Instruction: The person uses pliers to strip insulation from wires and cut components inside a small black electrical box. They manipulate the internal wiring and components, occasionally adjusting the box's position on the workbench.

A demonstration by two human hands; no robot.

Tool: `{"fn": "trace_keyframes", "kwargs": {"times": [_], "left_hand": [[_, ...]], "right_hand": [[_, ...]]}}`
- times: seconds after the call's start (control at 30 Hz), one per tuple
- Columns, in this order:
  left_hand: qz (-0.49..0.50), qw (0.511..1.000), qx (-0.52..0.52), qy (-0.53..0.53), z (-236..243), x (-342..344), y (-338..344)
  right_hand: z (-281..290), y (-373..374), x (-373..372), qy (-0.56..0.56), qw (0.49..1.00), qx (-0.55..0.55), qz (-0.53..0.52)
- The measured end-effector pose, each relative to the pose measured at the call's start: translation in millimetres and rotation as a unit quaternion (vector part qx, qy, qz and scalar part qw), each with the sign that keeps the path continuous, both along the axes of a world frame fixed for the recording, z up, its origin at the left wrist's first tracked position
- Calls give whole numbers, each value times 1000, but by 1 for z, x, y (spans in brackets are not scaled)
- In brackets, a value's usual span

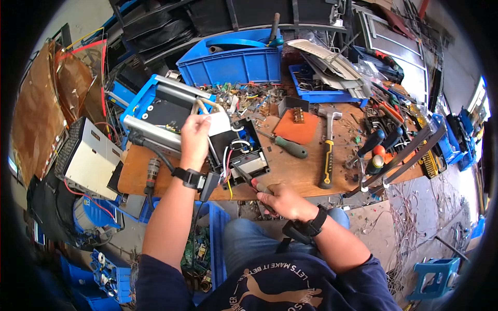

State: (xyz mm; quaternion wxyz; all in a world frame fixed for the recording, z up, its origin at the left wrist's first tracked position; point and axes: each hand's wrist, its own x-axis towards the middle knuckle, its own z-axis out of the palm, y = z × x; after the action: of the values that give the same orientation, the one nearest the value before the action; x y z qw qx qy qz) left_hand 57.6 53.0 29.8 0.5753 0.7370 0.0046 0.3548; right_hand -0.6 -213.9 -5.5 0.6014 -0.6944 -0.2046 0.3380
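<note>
My left hand (195, 139) is closed on a pale, bent piece (217, 120) above an opened dark electronic unit (238, 147) with white, black and yellow wires. My right hand (277, 199) grips a cutter or pliers (255, 184), whose dark jaws reach in among the wires at the unit's near edge. Left of my left hand is a silver-railed, blue-cornered case (147, 130) with a thick dark cable. A green-handled screwdriver (291, 146) lies just right of the unit.
A scrap-strewn wooden table (332, 192) holds a hammer (327, 163), an orange pad (295, 126), hand tools (378, 140) and blue crates (228, 67) at the back. A white box (93, 153) stands left. Below are a crate of circuit boards (218, 228) and a blue stool (433, 272).
</note>
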Motion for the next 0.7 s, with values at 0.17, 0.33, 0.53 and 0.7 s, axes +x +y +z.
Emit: {"fn": "trace_keyframes", "kwargs": {"times": [0.17,0.33,0.53,0.7], "left_hand": [[60,998,19,-9,22,2,-6],[42,999,-25,17,48,-10,-19],[78,950,280,119,81,32,-68],[159,898,372,172,99,88,-91]], "right_hand": [[-18,-8,9,-118,988,-96,-4],[-15,-31,-6,95,992,76,20],[-7,-70,-25,146,984,93,32],[-15,-103,-31,146,984,96,29]]}}
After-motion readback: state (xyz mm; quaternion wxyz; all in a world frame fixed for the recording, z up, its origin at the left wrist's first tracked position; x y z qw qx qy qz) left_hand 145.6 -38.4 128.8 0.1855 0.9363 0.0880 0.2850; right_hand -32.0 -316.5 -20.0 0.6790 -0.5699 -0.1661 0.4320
